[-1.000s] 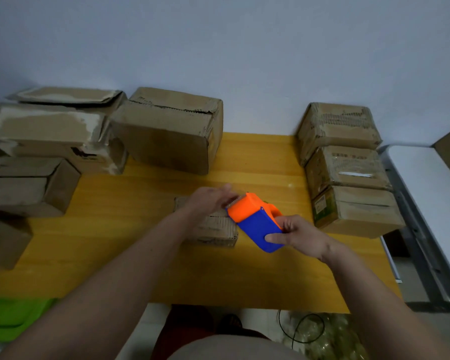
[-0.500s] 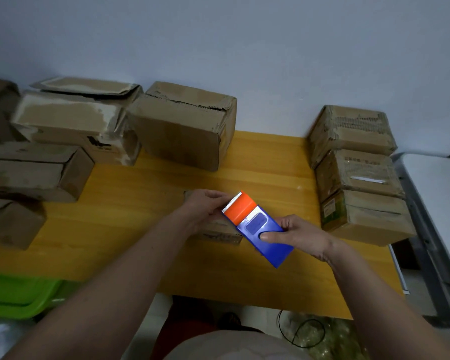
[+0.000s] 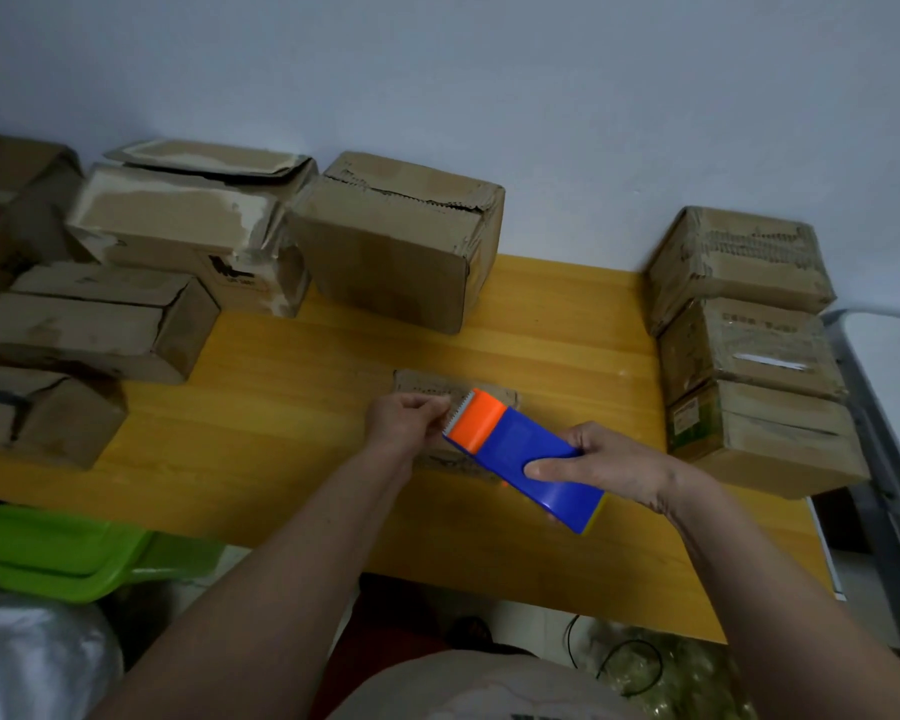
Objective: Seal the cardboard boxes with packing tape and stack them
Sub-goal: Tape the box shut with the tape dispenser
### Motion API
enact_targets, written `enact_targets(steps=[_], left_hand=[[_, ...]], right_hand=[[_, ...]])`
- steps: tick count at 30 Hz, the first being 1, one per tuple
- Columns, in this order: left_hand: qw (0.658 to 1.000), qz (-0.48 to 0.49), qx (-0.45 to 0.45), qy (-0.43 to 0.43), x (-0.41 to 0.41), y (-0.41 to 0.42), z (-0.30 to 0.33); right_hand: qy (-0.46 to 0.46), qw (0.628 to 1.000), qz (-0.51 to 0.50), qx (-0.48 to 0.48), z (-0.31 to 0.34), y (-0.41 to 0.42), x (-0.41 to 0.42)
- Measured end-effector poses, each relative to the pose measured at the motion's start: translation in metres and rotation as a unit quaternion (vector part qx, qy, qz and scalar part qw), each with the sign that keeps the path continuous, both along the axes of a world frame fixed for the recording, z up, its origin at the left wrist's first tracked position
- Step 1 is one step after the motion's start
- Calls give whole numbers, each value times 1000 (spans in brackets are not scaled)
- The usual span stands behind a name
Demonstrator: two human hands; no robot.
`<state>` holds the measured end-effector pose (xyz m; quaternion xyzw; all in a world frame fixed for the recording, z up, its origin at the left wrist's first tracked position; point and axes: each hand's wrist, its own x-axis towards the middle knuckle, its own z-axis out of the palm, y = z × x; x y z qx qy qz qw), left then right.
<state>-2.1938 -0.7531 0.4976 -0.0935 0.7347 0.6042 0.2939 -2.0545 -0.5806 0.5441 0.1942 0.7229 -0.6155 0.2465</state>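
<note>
Both hands work at the small box (image 3: 432, 389) — right hand (image 3: 601, 467) gripping the tape dispenser (image 3: 523, 457), left hand (image 3: 404, 420) pinching, seemingly, tape near its teeth; loose tape could wrinkle or self-stick.

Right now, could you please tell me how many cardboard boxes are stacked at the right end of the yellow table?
3: the top box by the wall, the middle box under it, and the bottom box on the yellow table. Any box behind the stack would be hidden.
</note>
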Motion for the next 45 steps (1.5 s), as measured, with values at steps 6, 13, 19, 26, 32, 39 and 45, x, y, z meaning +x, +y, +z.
enact_targets(steps=[6, 13, 19, 26, 32, 39, 45], left_hand=[[1000, 22, -10, 6, -2, -9, -6], [999, 42, -5, 24, -20, -26, -7], [988, 81, -62, 112, -18, -34, -12], [972, 123, -129, 154, -23, -34, -23], [970, 134, -150, 137, -37, -34, -32], [971, 128, -168, 110, -46, -33, -47], [977, 126, -155, 79, -47, -34, -56]], right_hand=[[-12, 999, 21, 24, 5, -6, -13], [-48, 996, 30, 70, 8, -8, -24], [-62, 994, 26, 91, 13, -19, -45], [-52, 978, 35, 200, 10, -22, -85], [-80, 955, 64, 278, 6, -20, -120], [-121, 941, 94, 303, -4, -24, -142], [-146, 929, 114, 322, -5, -29, -152]])
